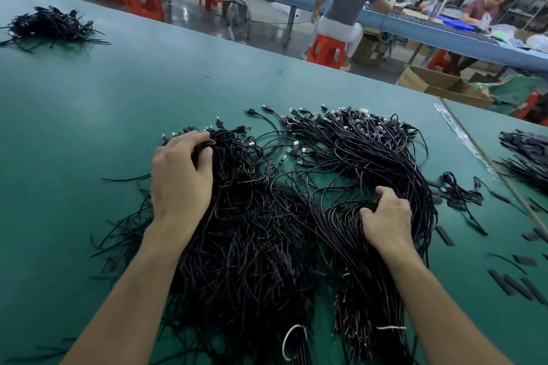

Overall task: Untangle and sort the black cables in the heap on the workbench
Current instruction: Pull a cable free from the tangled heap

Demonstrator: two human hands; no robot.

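A big heap of thin black cables (252, 240) with USB plugs lies spread on the green workbench (89, 115). It splits into a dense left mass and a looser right bundle (370, 157) whose plugs point away from me. My left hand (181, 178) sits on top of the left mass, fingers curled around a clump of cables near their plug ends. My right hand (388, 216) grips a bunch of looped cables in the right bundle. White ties (292, 341) show at the near end of the heap.
A smaller cable pile (50, 27) lies far left on the bench, another pile (525, 154) at the right edge. Short black sleeves (516, 287) are scattered at right. Beyond the bench stand an open cardboard box (444, 86), red stools and two seated people.
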